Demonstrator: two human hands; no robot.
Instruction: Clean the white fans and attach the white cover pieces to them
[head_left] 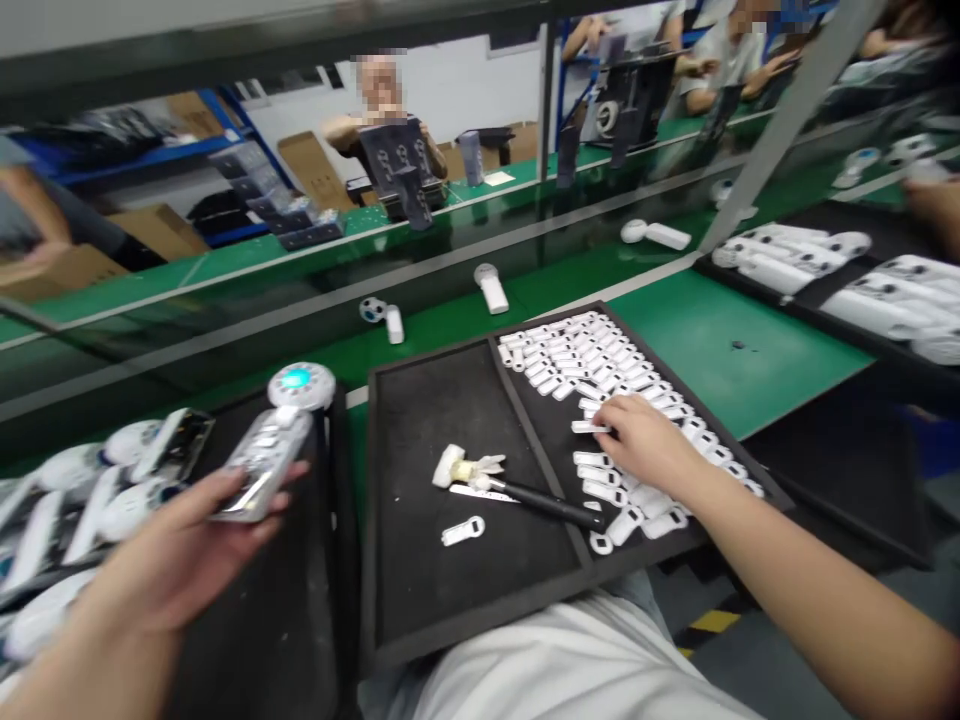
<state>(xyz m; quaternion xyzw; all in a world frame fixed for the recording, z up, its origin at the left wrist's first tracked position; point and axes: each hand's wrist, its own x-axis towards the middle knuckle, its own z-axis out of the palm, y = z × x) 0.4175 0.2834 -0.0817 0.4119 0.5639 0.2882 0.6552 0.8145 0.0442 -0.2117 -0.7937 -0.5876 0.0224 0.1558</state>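
Note:
My left hand grips a white handheld device with a round head and a turquoise centre. The device's body faces up, and its inner parts seem exposed. Over the right compartment of a black tray, my right hand pinches a small white plastic cover between thumb and fingers. Many similar covers with dark windows lie around that hand in rows. In the left compartment rests a single cover. A black-handled tool with a pale, wrapped head lies across the divider.
To the left, more white devices fill a black tray. Another tray of white devices stands at the right. Several units lie along the green conveyor. A slanted metal post rises at the right. Co-workers sit across the line.

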